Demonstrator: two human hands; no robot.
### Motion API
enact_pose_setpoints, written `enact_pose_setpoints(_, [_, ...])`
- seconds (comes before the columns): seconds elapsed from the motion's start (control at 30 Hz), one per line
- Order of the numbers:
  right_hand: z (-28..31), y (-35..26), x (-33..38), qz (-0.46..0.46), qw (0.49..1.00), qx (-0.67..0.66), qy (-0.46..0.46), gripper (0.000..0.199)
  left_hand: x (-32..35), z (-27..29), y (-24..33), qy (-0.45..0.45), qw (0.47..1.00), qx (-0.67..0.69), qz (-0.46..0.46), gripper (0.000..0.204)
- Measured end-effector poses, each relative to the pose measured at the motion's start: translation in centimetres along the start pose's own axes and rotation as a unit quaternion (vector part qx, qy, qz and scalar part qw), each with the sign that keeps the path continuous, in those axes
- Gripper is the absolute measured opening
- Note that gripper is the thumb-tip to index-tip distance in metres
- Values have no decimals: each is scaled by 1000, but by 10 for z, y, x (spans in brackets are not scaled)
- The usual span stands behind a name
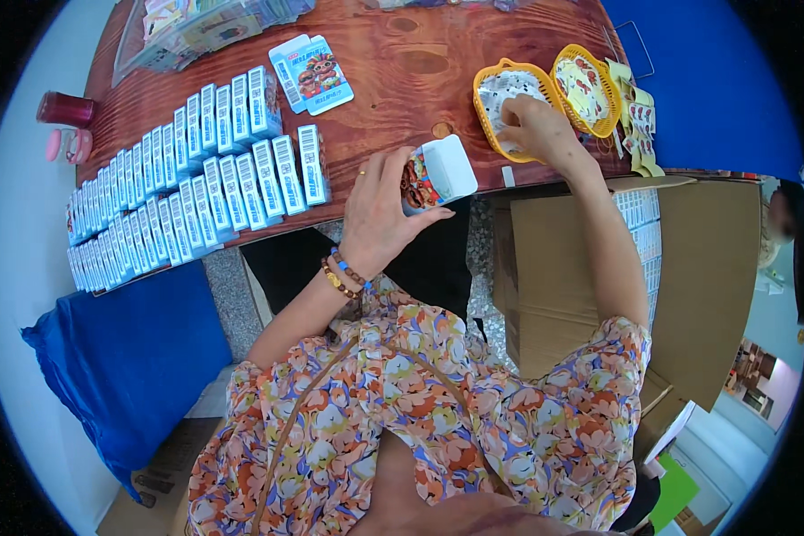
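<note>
My left hand [373, 204] is closed around a small printed carton [418, 186] at the table's front edge. The carton is light blue with a colourful picture, and its white end flap [453, 168] stands open to the right. Over the nearer yellow basket [486, 116], my right hand [545, 132] has its fingers bent down and drawn together among small white printed pieces [512, 86]. Whatever those fingertips hold, if anything, is hidden. Beside that basket is a second yellow basket [613, 94], lined with pale yellow pieces bearing red prints [582, 79].
Two long rows of upright blue-white cartons [192, 134] fill the table's left side. Behind them lies a flattened carton [320, 79], with a clear plastic bin [174, 40] farther back. Yellow printed strips [640, 125] hang near the right edge. An open cardboard box [558, 268] stands below right.
</note>
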State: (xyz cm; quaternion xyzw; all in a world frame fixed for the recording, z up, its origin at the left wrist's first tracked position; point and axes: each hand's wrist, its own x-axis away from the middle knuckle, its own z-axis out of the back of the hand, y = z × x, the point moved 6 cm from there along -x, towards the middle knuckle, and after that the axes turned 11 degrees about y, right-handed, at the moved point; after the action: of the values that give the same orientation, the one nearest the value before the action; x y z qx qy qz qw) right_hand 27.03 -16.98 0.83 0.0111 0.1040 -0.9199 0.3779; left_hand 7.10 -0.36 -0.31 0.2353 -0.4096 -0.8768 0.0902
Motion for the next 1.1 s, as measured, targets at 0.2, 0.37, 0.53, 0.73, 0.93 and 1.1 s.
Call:
enact_pose_setpoints(0.2, [3,18,-1,-113,978,-156,-82,15,-2,2,-1,18,1000,1,-4,84])
enact_pose_setpoints(0.37, [9,37,1,-185,915,-353,-61,10,-5,-1,-1,3,1000,5,-1,84])
enact_pose_setpoints(0.53, [23,25,6,-206,878,-432,-12,5,-13,-8,6,0,999,-45,-27,84])
enact_pose_setpoints(0.73, [54,-85,23,-130,910,-386,-76,15,-17,-12,9,11,994,-102,-43,84])
enact_pose_setpoints(0.93, [54,-99,27,-93,955,-269,-84,27,-22,-15,15,5,995,-84,-48,84])
enact_pose_setpoints(1.1, [83,-36,-2,-150,939,-294,100,21,-20,-8,5,34,998,-50,-30,83])
